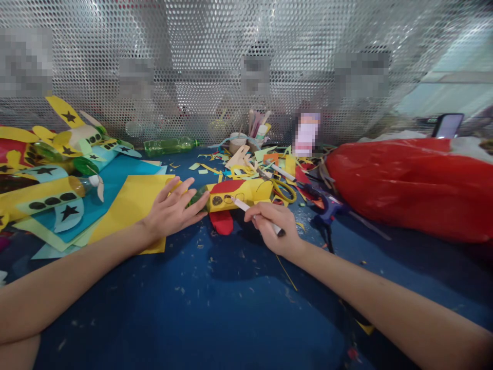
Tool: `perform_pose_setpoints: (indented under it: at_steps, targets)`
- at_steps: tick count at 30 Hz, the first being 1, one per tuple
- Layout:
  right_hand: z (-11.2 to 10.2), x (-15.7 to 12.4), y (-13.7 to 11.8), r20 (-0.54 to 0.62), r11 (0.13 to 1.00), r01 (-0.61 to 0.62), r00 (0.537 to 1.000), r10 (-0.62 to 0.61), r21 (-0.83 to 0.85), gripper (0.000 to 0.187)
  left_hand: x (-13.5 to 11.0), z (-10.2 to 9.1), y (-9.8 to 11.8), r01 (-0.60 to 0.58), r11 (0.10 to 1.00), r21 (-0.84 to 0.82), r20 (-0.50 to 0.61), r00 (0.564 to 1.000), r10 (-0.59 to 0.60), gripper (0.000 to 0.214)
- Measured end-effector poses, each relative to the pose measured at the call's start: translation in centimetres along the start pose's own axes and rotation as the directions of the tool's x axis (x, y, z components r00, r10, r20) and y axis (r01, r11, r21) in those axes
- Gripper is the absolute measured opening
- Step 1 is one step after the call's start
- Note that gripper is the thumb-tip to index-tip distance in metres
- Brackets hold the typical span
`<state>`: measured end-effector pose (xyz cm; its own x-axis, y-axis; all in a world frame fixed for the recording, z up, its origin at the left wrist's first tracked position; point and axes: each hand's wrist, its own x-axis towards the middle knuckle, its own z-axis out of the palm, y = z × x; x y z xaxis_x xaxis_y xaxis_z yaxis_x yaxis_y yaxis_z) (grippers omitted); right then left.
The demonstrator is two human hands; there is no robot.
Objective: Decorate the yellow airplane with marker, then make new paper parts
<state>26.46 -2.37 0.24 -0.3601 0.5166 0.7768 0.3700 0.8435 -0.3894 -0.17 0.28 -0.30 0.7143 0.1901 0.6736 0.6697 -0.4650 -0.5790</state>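
Observation:
A toy plane point(246, 194), made from a green bottle wrapped in yellow paper with red wings, lies on the blue table. My right hand point(275, 226) grips a white marker point(246, 208), its tip on one of the round outlines along the plane's side. The leftmost circle is filled in black; the others are partly filled or outlined. My left hand point(175, 205) is spread with fingers apart, its fingertips at the bottle's green neck. Under that hand lies a sheet of yellow paper point(129, 205).
Several similar bottle planes point(57, 198) crowd the left side. Behind are a green bottle point(169, 146), paper scraps, yellow-handled scissors point(284, 191) and a cup of sticks point(239, 141). A blue glue gun point(329, 205) and a large red bag point(408, 185) lie right. A perforated metal screen point(215, 61) stands behind.

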Motion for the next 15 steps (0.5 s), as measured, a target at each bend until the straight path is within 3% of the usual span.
perform_pose_setpoints:
  at_steps: [15]
  targets:
    - [0.09,-0.06,0.25,0.059,0.997,0.073,0.996,-0.073,0.004,0.024,-0.24,0.27,0.07,0.017,1.000,0.018,0.048,0.999,-0.018,0.036]
